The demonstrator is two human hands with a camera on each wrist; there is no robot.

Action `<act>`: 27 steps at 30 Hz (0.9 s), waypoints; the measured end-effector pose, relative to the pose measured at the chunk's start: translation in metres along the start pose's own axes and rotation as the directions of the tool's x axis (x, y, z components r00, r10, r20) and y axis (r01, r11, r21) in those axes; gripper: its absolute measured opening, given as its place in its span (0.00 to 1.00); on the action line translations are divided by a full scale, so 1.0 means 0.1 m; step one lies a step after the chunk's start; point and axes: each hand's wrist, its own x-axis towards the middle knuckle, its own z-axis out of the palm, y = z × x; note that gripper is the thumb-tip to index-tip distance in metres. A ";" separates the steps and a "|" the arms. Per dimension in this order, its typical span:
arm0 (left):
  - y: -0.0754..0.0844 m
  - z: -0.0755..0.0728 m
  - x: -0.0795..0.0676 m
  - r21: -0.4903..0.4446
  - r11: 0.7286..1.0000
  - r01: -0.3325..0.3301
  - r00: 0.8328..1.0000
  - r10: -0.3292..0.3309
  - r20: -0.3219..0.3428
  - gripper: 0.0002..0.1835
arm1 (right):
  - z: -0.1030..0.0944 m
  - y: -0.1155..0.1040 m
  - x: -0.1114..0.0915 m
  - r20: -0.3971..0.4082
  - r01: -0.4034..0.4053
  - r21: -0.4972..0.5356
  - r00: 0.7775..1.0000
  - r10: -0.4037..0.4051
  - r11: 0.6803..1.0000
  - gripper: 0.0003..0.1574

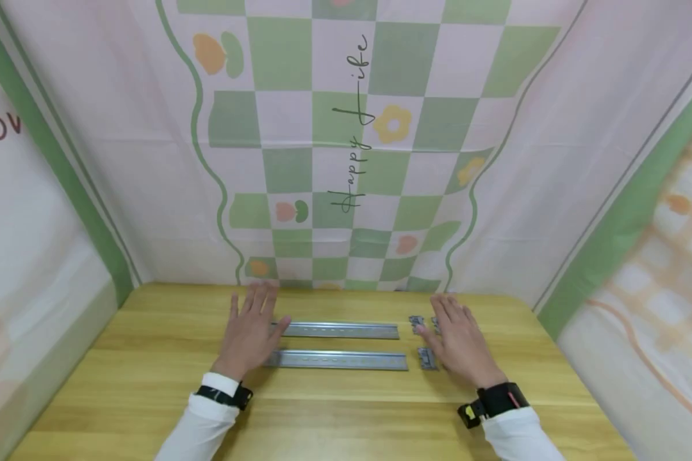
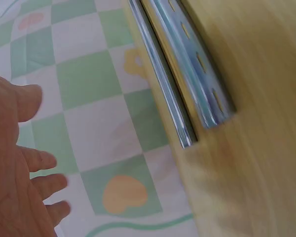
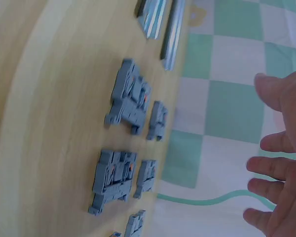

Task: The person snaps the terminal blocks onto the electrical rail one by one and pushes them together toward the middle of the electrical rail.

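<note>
Two slotted metal DIN rails lie parallel on the wooden table: a far rail (image 1: pixel 340 330) and a near rail (image 1: pixel 352 360). My left hand (image 1: pixel 247 339) is over their left ends, fingers extended; in the left wrist view that hand (image 2: pixel 15 168) holds nothing. To the right of the rails are several small grey terminal blocks (image 1: pixel 427 359), partly hidden by my right hand (image 1: pixel 461 339), whose fingers also reach forward. The right wrist view shows more terminal blocks (image 3: pixel 114 175) lying in two rows, with the right hand (image 3: pixel 286 173) apart from them and holding nothing.
The wooden table (image 1: pixel 323 422) ends at a hanging checkered cloth (image 1: pixel 340 121) at the back. Pale cloth with green bands (image 1: pixel 617 256) hangs at both sides. A strap with a small camera (image 1: pixel 225 396) sits on each wrist.
</note>
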 end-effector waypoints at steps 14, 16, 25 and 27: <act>0.33 0.19 0.30 -0.090 0.983 -0.160 0.960 0.176 0.219 0.27 | 0.16 0.13 0.35 0.285 -0.060 0.026 0.957 0.050 0.998 0.34; 0.37 0.22 0.33 -0.097 0.981 -0.171 0.947 0.191 0.259 0.27 | 0.19 0.13 0.39 0.324 -0.051 0.014 0.945 0.044 0.999 0.34; 0.48 0.32 0.43 -0.113 0.973 -0.201 0.901 0.229 0.367 0.20 | 0.30 0.14 0.48 0.433 -0.062 -0.020 0.899 0.065 0.998 0.31; 0.50 0.33 0.44 -0.110 0.973 -0.202 0.897 0.229 0.378 0.19 | 0.30 0.15 0.48 0.444 -0.073 -0.031 0.893 0.079 0.997 0.30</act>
